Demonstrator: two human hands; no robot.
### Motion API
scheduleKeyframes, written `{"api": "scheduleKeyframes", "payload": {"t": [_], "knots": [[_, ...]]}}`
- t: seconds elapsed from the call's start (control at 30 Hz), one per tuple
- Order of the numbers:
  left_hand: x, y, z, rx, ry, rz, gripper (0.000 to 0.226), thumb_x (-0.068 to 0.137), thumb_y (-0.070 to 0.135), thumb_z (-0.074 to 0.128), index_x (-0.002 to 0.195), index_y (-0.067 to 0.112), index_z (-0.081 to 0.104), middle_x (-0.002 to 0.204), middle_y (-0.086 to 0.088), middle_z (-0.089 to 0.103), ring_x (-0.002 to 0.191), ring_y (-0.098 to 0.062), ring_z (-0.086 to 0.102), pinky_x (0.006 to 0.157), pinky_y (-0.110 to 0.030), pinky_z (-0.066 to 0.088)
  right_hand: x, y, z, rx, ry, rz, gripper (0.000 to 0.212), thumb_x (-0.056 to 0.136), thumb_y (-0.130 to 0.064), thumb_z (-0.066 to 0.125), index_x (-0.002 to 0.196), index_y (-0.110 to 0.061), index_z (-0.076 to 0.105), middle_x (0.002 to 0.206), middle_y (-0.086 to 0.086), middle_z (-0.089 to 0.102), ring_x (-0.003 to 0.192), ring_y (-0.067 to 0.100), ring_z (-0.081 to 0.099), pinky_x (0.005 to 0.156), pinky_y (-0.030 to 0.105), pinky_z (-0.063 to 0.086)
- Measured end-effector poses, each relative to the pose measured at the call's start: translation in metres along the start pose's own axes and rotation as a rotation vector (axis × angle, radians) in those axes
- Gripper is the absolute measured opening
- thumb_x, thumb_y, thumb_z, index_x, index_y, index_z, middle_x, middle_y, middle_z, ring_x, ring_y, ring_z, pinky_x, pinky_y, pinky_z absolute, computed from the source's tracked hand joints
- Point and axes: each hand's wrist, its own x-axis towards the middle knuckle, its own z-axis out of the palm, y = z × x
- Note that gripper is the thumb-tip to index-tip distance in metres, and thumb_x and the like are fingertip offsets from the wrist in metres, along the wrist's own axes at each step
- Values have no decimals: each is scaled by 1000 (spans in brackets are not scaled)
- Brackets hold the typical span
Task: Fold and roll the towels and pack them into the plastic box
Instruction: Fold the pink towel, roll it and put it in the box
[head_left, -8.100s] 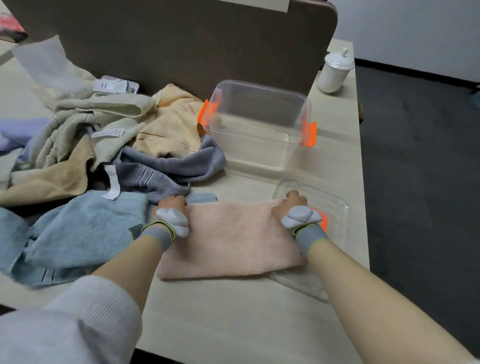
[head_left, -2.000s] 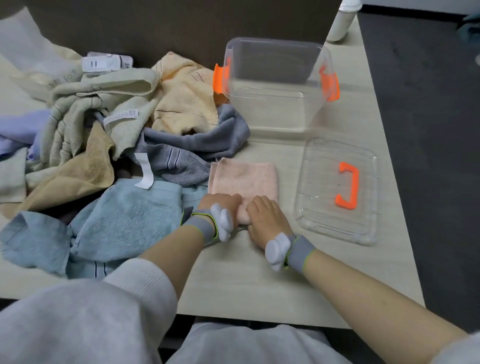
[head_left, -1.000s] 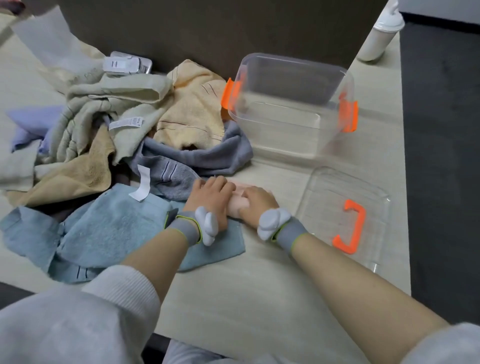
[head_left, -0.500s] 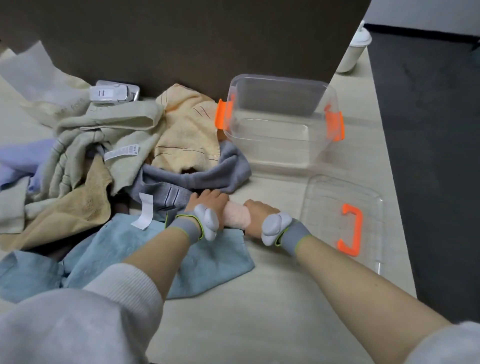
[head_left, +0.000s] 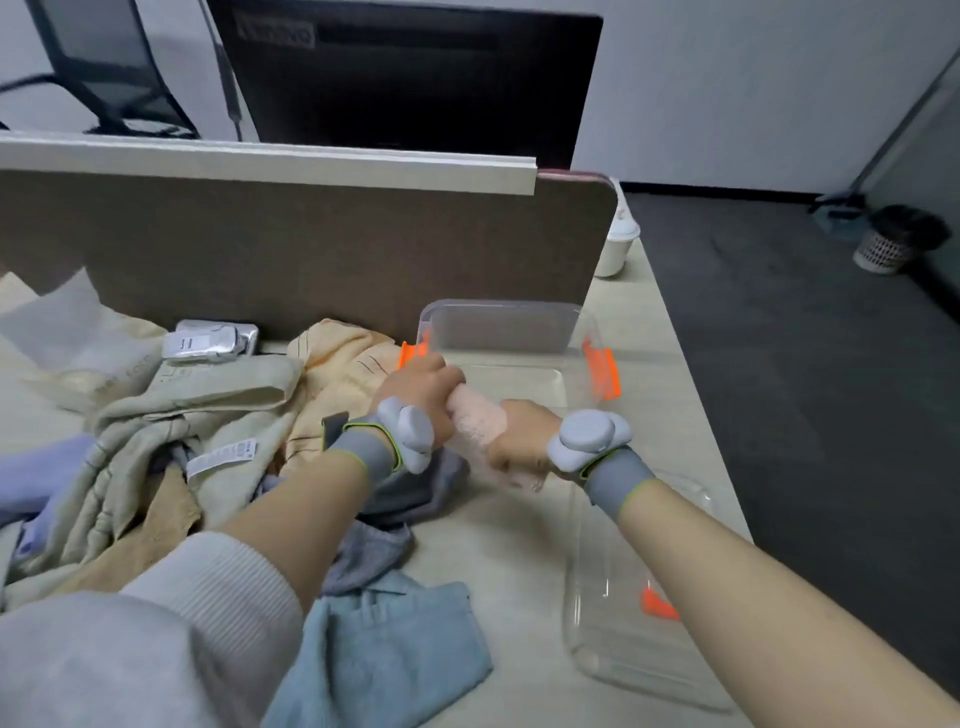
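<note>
I see both forearms reaching forward and drawn close together, each wrist in a grey band with a pale sensor, my left hand (head_left: 423, 387) curled round one end of the rolled pink towel (head_left: 478, 418) and my right hand (head_left: 522, 439) gripping the other.

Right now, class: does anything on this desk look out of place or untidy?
Yes. Unfolded towels lie heaped and tangled at left. The box lid juts past the desk's near edge. The pink rolled towel, gripped by both hands, looks tidy.
</note>
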Motion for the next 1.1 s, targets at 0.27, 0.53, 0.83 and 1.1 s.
{"api": "scheduleKeyframes", "payload": {"t": [0.27,0.53,0.83,1.1], "knots": [[48,11,-10,-176,273,-184,60,81,13,55,136,27,35,134,-5,38,117,-30,45,93,-39,40,37,5,-50,-150,472,178,39,88,-14,50,125,-9,38,125,13,56,116,33,55,78,32,39],[62,-25,25,-294,176,-407,39,95,18,43,134,16,42,137,-9,41,123,-31,46,95,-37,39,97,26,-15,-146,296,372,55,85,-16,57,131,-12,28,134,11,41,124,29,49,90,34,44],[74,-33,36,-542,272,-441,33,101,27,32,128,21,49,126,-3,60,117,-30,54,101,-42,39,96,-29,-29,-63,-27,71,22,101,-13,38,80,-8,44,109,0,41,94,24,37,61,5,34],[73,-31,39,-551,215,-526,34,102,28,28,131,17,42,117,-15,64,110,-36,57,97,-38,39,133,-15,-5,17,-169,194,32,93,-26,54,114,-3,58,93,11,53,97,30,57,88,31,44]]}}
